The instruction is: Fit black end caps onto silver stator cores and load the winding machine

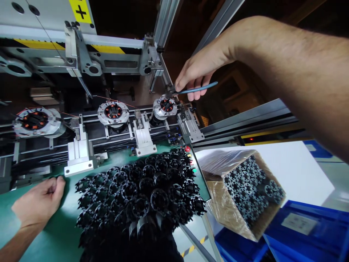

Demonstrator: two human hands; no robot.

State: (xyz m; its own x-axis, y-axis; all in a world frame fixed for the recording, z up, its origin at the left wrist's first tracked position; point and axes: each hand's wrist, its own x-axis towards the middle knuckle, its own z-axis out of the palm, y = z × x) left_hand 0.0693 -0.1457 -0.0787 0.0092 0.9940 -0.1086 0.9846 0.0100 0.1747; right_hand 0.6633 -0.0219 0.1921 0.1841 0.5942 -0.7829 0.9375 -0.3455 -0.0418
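Beyond the right end of the pile of black rings point(147, 186), a blue-handled tool point(200, 88) is gripped by the right hand point(200, 69); left of the pile, the left hand point(39, 202) is curled into a fist.

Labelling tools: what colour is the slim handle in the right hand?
Slim blue handle; best in head view.

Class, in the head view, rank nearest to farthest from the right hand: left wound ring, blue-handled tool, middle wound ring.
1. Blue-handled tool, in the right hand.
2. Middle wound ring, mid-row.
3. Left wound ring, far left.
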